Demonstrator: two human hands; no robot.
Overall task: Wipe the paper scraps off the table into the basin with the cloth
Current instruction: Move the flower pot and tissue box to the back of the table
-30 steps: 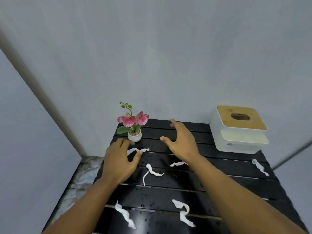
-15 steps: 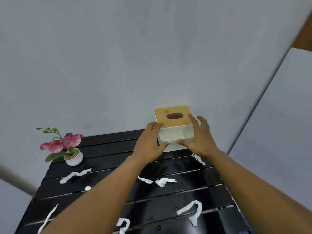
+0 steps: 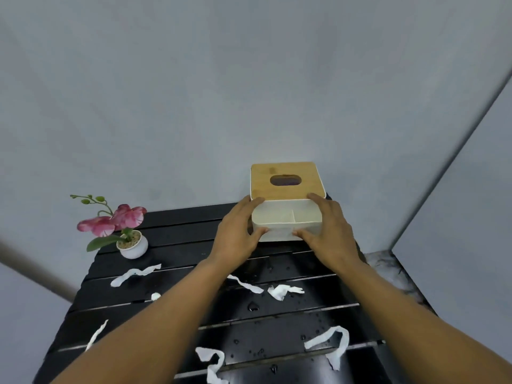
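Observation:
A white tissue box [image 3: 286, 217] with a wooden lid stands at the back of the black slatted table [image 3: 171, 289]. My left hand [image 3: 235, 236] grips its left side and my right hand [image 3: 329, 234] grips its right side. Several white paper scraps lie on the wet slats: one at the left [image 3: 133, 274], one in the middle [image 3: 282, 291], one at the front right [image 3: 332, 345], one at the front [image 3: 210, 361]. No cloth and no basin are in view.
A small white pot with a pink artificial orchid [image 3: 130, 239] stands at the table's back left. Grey walls close in behind and on both sides. A marbled floor patch [image 3: 388, 267] shows to the right of the table.
Both hands went from the left part of the table, near the flower pot, over to the tissue box and closed on its sides. My view swung right, then back left a little.

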